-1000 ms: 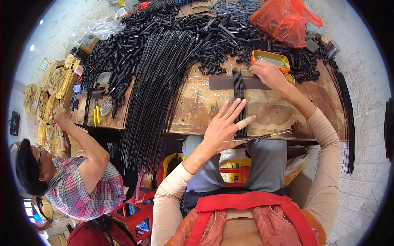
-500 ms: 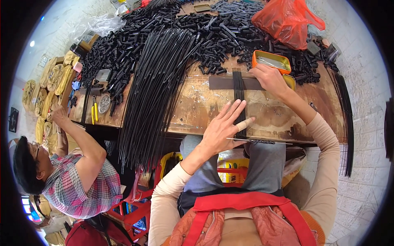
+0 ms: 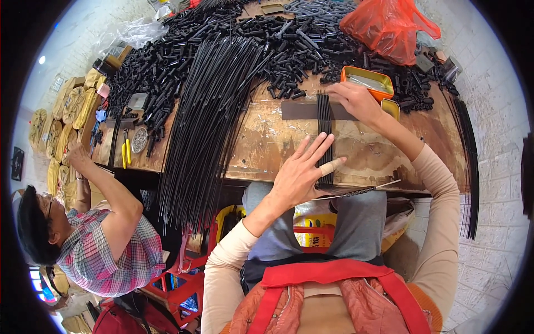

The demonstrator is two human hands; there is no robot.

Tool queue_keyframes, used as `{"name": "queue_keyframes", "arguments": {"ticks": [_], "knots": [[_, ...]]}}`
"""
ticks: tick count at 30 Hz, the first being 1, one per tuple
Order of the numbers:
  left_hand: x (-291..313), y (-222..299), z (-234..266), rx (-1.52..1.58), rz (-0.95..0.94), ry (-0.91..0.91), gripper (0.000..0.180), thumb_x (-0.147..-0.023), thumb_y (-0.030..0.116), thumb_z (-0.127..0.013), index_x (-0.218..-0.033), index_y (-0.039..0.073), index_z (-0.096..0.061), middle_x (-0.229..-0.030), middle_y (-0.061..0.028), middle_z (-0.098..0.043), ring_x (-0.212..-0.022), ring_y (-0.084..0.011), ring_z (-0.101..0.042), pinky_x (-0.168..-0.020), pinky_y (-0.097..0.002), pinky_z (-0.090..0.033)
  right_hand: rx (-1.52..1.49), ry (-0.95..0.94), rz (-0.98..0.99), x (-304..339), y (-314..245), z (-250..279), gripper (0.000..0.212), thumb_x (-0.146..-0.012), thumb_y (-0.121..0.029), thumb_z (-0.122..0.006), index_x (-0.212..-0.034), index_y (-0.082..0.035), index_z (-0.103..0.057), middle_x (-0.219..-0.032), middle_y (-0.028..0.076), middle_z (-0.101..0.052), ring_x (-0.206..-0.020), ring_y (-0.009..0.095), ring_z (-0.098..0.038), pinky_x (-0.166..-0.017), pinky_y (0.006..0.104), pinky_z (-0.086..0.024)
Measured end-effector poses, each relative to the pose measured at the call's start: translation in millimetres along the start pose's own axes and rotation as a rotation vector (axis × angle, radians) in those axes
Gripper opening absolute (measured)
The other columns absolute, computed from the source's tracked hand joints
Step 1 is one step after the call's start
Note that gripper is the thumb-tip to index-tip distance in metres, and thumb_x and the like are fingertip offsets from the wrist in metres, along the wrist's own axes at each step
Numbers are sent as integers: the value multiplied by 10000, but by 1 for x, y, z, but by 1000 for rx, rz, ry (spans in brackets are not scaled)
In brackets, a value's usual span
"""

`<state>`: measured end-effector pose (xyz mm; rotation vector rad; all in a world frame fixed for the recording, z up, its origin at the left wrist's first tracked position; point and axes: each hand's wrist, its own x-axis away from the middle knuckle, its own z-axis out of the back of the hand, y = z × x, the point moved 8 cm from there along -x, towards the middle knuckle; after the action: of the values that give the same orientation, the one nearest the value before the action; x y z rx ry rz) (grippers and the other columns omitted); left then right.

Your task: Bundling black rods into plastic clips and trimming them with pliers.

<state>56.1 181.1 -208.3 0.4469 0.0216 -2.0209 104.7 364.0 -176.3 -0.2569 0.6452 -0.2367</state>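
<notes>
Several thin black rods (image 3: 325, 125) lie side by side on the wooden table, crossing a flat dark strip (image 3: 297, 110). My left hand (image 3: 303, 173) rests flat over their near part with fingers stretched and spread; one finger wears a tan wrap. Beneath that hand, at the table's front edge, a thin metal rod with dark bead-like pieces (image 3: 359, 192) sticks out to the right. My right hand (image 3: 356, 100) is at the far tips of the rods, thumb and fingers pinched together; what they hold is too small to make out.
An orange-rimmed tin (image 3: 367, 80) with thin pale pieces stands beyond my right hand. A large sheaf of black rods (image 3: 211, 128) overhangs the front edge. Black tubular parts (image 3: 150, 78) are heaped behind, beside a red plastic bag (image 3: 384, 30). A co-worker (image 3: 105, 239) sits at left.
My right hand has moved left, from beside the tin to the tips of the rods. The beaded metal rod now tilts up at its right end. My left hand stays almost in place.
</notes>
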Motion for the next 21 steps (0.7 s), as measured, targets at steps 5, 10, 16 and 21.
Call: {"name": "queue_keyframes", "arguments": {"ticks": [5,10,16,21], "knots": [[-2,2,9,32,1,-12,793,-649,386,-803,-1368,221,-514,-1524,-174,-296,-1415,-323,-283,-1170,-460,-229,343,-48,-185,8,-2,12,141,-876,-103,-618,-998,-34,-633,-892,141,-650,-840,330,-633,-722,400,-505],[-2,2,6,165,9,-18,837,-664,303,-791,-1425,269,-445,-1550,-173,-246,-1438,-328,-240,-1167,-483,-215,264,-127,-81,7,17,6,120,-878,-104,-607,-966,-30,-643,-877,130,-642,-849,329,-631,-729,400,-504],[2,6,14,101,2,-1,868,-677,362,-798,-1448,260,-414,-1550,-175,-245,-1439,-330,-237,-1169,-477,-210,237,68,-46,-9,7,64,136,-835,-86,-632,-942,-9,-662,-909,132,-667,-860,321,-642,-761,378,-515],[0,3,5,106,49,-13,862,-679,397,-787,-1447,256,-423,-1553,-163,-248,-1434,-327,-253,-1168,-467,-214,233,-290,-488,23,125,60,195,-770,-118,-670,-903,22,-695,-739,135,-670,-668,250,-668,-641,323,-527]]}}
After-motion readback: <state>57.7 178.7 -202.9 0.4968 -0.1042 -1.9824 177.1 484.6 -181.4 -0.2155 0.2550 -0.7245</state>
